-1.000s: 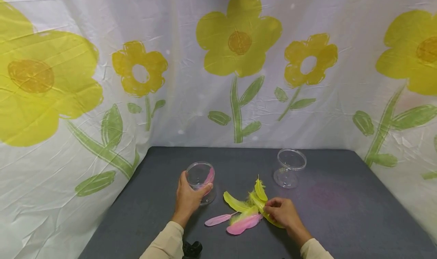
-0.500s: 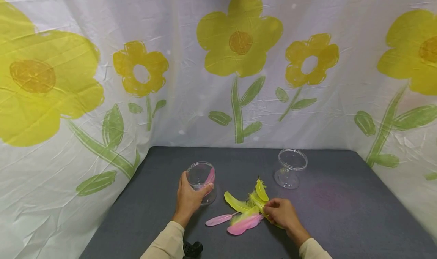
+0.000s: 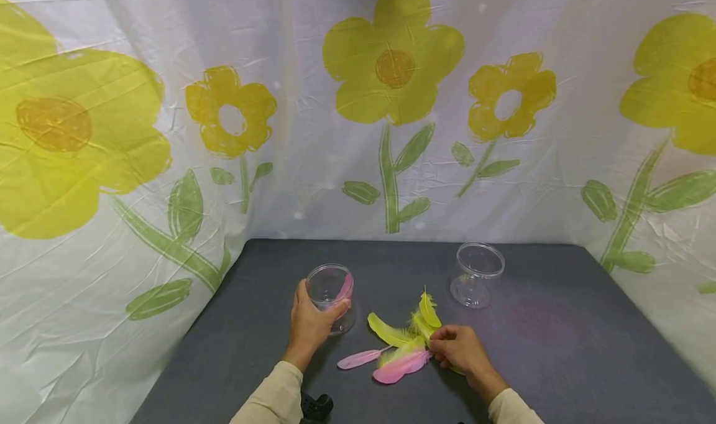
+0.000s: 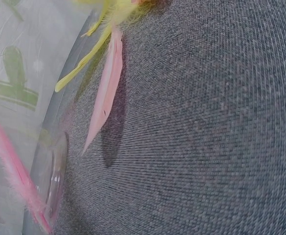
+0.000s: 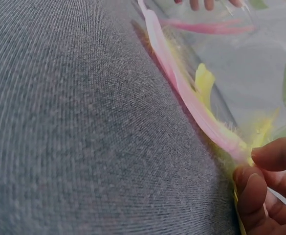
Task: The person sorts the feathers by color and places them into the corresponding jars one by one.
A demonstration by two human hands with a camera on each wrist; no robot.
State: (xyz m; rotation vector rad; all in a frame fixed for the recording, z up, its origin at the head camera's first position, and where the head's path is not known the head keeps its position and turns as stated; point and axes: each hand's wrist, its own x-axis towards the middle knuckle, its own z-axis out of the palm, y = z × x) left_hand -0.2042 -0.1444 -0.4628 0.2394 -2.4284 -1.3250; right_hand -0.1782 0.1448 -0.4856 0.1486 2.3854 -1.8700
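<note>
My left hand (image 3: 312,324) grips a clear plastic cup (image 3: 321,284) on the left of the table, thumb at its near side. Inside that cup leans a pink feather, also seen through the wall in the left wrist view. Toward the middle lies a loose heap of feathers. The fingertips of my right hand (image 3: 458,349) pinch the quill end of a large pink feather (image 3: 399,368) at the heap's right side. Yellow feathers (image 3: 387,331) lie around and behind it, one partly under my right hand. A smaller pink feather (image 3: 358,359) points left.
A second clear footed cup (image 3: 480,262) stands at the back right. A small black object (image 3: 317,406) sits at the near edge by my left sleeve. The dark grey cloth table (image 3: 559,374) is enclosed by white flower-printed curtains (image 3: 302,163).
My right fingertips have shifted slightly left to the end of the large pink feather. The left hand and both cups have stayed in place.
</note>
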